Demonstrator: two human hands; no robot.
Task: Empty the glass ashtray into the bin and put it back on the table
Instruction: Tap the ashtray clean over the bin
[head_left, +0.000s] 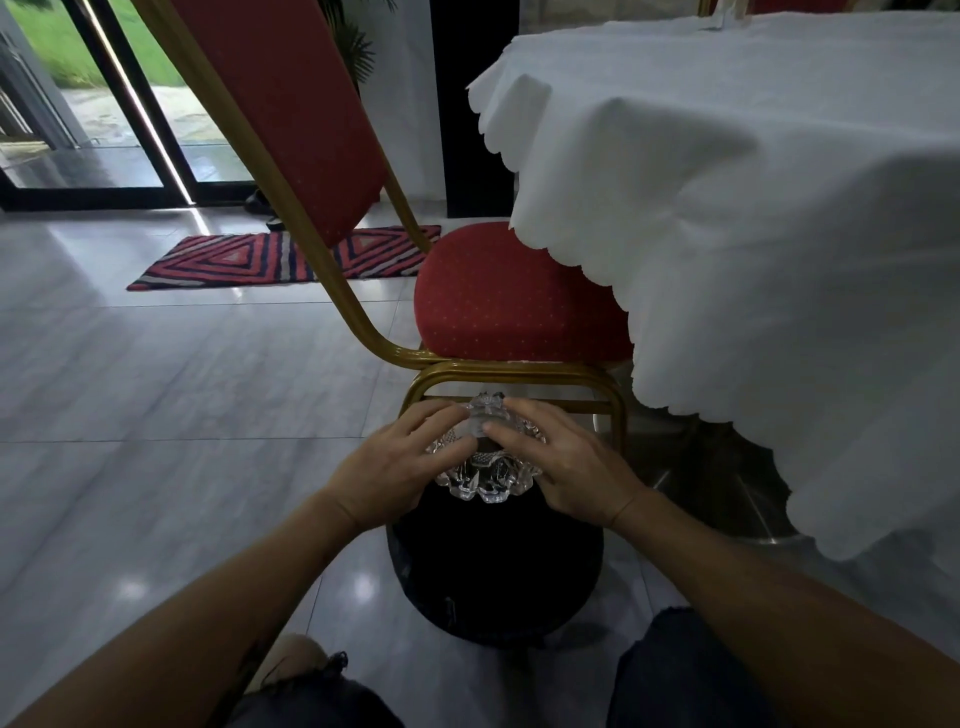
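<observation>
Holding the scalloped cut-glass ashtray (485, 457) between your left hand (395, 467) and right hand (563, 467), fingers spread across its ridged surface, above the round black bin (493, 566).

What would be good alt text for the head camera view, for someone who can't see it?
Two bare hands, left hand and right hand, hold a cut-glass ashtray tipped over a black bin on a glossy tiled floor. Just beyond stand a red chair with a gold frame and a table under a white scalloped tablecloth.
</observation>
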